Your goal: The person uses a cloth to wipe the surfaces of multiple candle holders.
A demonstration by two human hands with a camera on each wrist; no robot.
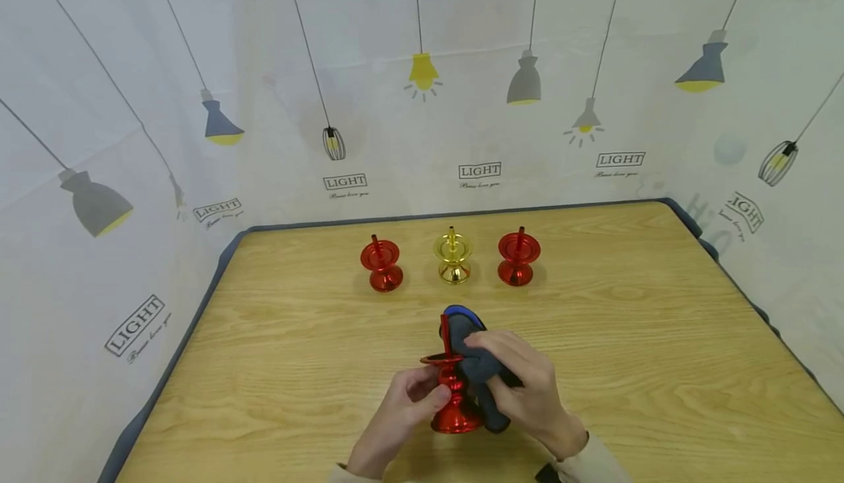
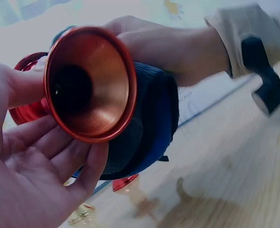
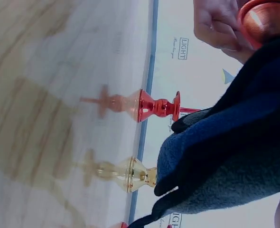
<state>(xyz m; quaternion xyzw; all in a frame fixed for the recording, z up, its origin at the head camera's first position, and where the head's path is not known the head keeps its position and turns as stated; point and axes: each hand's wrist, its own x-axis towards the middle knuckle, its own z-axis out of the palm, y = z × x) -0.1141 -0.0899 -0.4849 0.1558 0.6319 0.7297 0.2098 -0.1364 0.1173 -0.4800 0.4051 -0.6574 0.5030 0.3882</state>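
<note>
In the head view my left hand (image 1: 410, 404) grips a shiny red candlestick (image 1: 456, 415) by its stem, just above the table. The candlestick stands nearly upright, its dish and thin spike at the top. The left wrist view shows its hollow base (image 2: 114, 102) from below, with the fingers curled around its side. My right hand (image 1: 527, 384) holds a folded dark grey and blue cloth (image 1: 484, 366) against the candlestick's right side. That cloth (image 3: 225, 156) fills much of the right wrist view and hides most of the right fingers there.
Farther back on the wooden table (image 1: 297, 351) stand two red candlesticks (image 1: 384, 278) (image 1: 516, 273), one on either side of a gold candlestick (image 1: 455, 272). Behind and at the sides hangs a white curtain (image 1: 389, 124) printed with lamps; its blue border follows the table's edge.
</note>
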